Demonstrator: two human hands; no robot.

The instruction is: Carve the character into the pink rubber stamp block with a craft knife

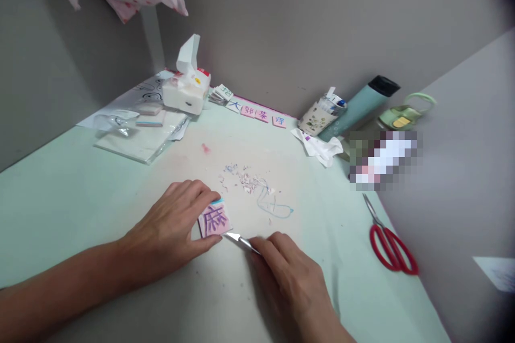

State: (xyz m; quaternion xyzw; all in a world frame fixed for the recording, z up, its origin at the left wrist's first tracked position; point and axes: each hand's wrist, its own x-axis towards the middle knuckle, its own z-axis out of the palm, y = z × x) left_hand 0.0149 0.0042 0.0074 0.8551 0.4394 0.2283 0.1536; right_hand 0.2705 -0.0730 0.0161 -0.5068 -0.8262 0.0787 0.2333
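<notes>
pink stamp block (214,219) lies flat on the pale green table (60,193), carved character face up, a blue layer showing at its far edge. left hand (171,230) pinches the block: fingers curled over its far-left corner, thumb pressed along its near edge. right hand (293,273), just right of the block, is closed around a carving knife (240,240); the blade tip touches the block's lower right corner. carving shavings (249,179) lie scattered beyond both hands, near the block. red scissors (388,244) lie well to the right of the right hand, close to the table's right edge. bare table surface extends left of the left hand and toward the near edge.
</notes>
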